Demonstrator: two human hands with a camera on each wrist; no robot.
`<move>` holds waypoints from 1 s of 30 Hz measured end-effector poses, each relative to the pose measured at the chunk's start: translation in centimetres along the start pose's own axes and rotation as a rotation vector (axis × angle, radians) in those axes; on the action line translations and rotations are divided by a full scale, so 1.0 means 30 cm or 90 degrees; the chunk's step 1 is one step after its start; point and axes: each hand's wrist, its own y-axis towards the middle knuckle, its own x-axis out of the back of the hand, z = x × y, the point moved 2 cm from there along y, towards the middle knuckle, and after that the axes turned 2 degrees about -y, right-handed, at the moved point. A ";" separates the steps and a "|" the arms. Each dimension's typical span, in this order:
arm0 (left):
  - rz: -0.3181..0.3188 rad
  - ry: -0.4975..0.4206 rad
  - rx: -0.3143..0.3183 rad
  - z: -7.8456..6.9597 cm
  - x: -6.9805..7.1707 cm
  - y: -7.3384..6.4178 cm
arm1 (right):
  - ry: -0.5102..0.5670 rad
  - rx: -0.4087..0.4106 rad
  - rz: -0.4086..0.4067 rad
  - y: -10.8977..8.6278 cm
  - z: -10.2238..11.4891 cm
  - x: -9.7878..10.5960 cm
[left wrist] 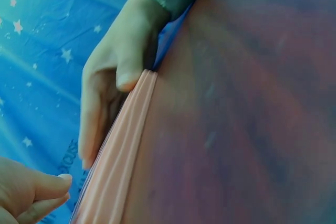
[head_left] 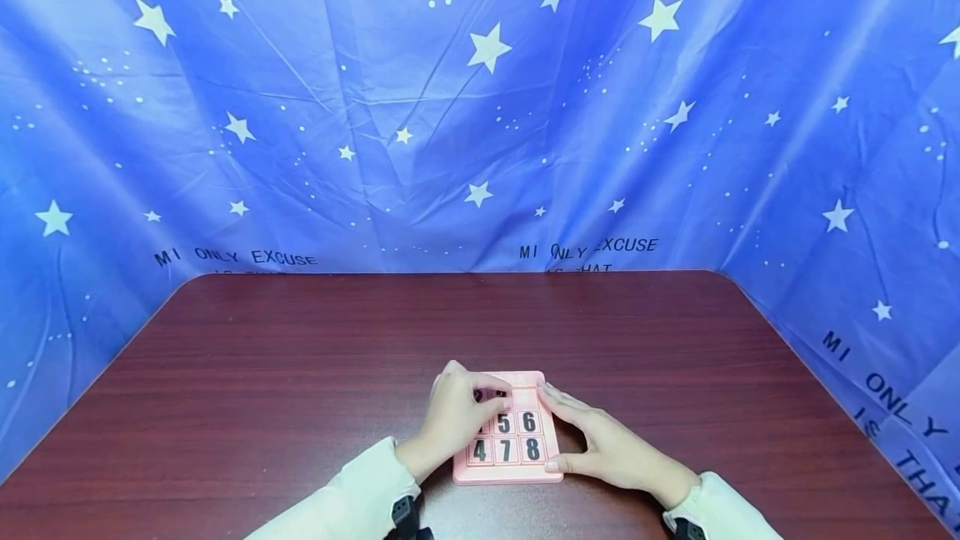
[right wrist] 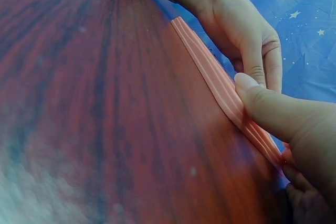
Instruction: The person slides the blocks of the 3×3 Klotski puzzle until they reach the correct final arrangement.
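Note:
A pink sliding number puzzle (head_left: 508,473) lies flat on the table, its ridged side edge (right wrist: 218,85) showing in the right wrist view. My left hand (head_left: 453,411) reaches over its upper left part, with thumb and index fingertips touching the top row. Beneath and beside them, tiles 5, 6, 4, 7 and 8 show; that hand covers others. The top right slot shows no number. With my right hand (head_left: 618,447) I grip the frame's right side, thumb at the lower corner and fingers near the upper one. The left wrist view shows both the left hand (left wrist: 31,192) and right hand (left wrist: 123,40).
A dark red wood-grain table (head_left: 300,357) bears the puzzle near its front. Behind and around it hangs a blue curtain (head_left: 420,107) with white stars and black lettering. Black straps with small devices (head_left: 405,515) sit at the wrists over pale sleeves.

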 end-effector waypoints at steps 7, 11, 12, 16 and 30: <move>0.022 -0.015 0.042 0.037 0.021 0.026 | -0.006 -0.010 -0.003 0.000 0.004 0.001; 0.037 -0.011 0.056 0.043 0.019 0.030 | -0.005 -0.015 -0.004 0.001 0.006 0.000; 0.037 -0.010 0.057 0.043 0.019 0.030 | -0.005 -0.016 -0.002 0.002 0.006 0.000; 0.033 -0.005 0.055 0.043 0.019 0.031 | -0.005 -0.016 -0.001 0.002 0.004 -0.002; 0.052 -0.006 0.057 0.026 -0.013 0.051 | -0.009 0.012 -0.007 -0.001 0.006 0.001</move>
